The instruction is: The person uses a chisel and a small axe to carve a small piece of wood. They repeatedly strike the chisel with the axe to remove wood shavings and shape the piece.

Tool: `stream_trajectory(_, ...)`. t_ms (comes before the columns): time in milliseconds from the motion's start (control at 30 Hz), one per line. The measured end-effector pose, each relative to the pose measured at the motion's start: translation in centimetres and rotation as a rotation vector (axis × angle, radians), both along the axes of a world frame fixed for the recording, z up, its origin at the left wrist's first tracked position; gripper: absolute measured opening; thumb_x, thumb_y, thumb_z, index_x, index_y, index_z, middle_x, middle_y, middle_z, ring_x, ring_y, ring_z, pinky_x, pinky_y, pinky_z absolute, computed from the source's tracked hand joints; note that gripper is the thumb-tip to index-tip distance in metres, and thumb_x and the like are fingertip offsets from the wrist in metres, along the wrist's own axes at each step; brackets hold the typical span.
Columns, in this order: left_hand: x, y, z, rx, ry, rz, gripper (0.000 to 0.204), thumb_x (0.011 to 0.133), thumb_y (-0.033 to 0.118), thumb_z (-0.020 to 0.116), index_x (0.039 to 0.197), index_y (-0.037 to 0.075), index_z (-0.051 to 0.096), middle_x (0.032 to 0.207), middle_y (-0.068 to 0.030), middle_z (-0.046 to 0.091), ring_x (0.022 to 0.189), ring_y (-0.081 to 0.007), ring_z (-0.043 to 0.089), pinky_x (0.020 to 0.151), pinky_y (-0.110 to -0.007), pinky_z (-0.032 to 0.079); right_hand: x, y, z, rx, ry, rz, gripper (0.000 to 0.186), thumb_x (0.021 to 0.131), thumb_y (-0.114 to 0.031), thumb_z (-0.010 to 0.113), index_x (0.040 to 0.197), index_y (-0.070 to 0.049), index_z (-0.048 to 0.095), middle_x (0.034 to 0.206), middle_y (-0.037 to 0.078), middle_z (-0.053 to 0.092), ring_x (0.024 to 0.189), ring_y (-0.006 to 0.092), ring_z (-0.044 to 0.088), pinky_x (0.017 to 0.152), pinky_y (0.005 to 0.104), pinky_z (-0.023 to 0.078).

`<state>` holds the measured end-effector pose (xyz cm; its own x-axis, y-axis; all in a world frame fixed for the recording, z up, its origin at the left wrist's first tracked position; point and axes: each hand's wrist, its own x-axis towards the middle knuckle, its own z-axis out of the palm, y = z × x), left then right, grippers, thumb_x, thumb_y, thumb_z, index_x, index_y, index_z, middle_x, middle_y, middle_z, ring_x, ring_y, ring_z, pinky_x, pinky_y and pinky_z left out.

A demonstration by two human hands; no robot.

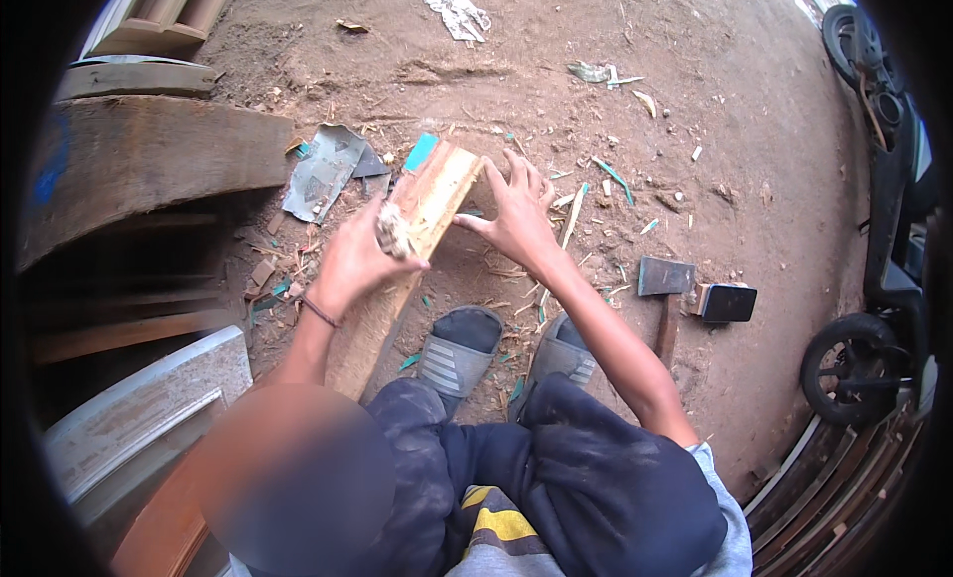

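A long wooden beam (437, 202) slants away from my left knee, its upper face pale and freshly bared. Turquoise paint shows on its far end. My left hand (347, 257) lies over the beam and grips a crumpled, whitish-brown wad (394, 230), which could be a rag or shavings; I cannot tell. At the beam's far right edge, my right hand (518, 217) has its fingers and thumb spread, with nothing held in them. Its fingertips are at or very near the wood. The beam's near end is hidden behind my leg.
Right of my feet lies a hatchet (667, 277), beside a block with a black flat-faced device (728, 303). Grey sheet scraps (324, 170) and stacked boards (159, 145) are at left. A two-wheeled vehicle (852, 369) stands far right. Chips litter the dirt.
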<state>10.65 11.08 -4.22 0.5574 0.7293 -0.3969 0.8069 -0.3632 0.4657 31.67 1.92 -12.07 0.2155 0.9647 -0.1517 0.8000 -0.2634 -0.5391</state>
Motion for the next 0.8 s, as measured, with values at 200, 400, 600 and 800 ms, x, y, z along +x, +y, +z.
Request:
stream_trajectory(200,-0.7,-2.6,-3.5,0.075,-0.08,0.103,0.111,0.055,0.041,0.089,0.136,-0.014,0.038,0.112,-0.0282,0.063,0.101,-0.0314,0.067,0.087,-0.035,0.054,-0.5,0.5,-0.2,-0.048,-0.02,0.017,0.102,0.064,-0.056,0.079,0.14,-0.004,0.037,0.148,0.026,0.023,0.141,0.0426,0.016,0.104,0.0726,0.014)
stream_trajectory(400,0.3,-1.9,-2.5,0.027,0.079,0.062,0.104,0.058,0.038,0.083,0.137,-0.013,0.038,0.107,-0.0291,0.064,0.091,-0.0366,0.068,0.08,-0.041,0.057,-2.3,1.0,-2.3,-0.032,-0.039,-0.063,0.108,0.061,-0.06,0.078,0.141,-0.002,0.034,0.148,0.026,0.021,0.142,0.0434,0.01,0.105,0.0736,0.013)
stream_trajectory(600,-0.9,-0.6,-2.7,-0.092,-0.096,0.075,0.084,0.061,0.035,0.083,0.124,-0.01,0.05,0.09,-0.0178,0.071,0.081,-0.0255,0.072,0.076,-0.034,0.057,-3.3,-0.3,-2.2,-0.009,-0.044,-0.148,0.103,0.064,-0.064,0.073,0.139,-0.004,0.037,0.149,0.026,0.018,0.142,0.0446,0.007,0.104,0.0735,0.01)
stream_trajectory(800,-0.3,-1.8,-2.9,0.099,-0.092,0.019,0.071,0.064,0.03,0.083,0.12,-0.005,0.059,0.09,-0.0173,0.072,0.082,-0.0255,0.072,0.075,-0.035,0.056,-4.2,-2.4,-0.8,-0.098,-0.002,-0.225,0.098,0.074,-0.061,0.068,0.145,-0.004,0.031,0.153,0.026,0.012,0.143,0.045,0.006,0.106,0.0723,0.009)
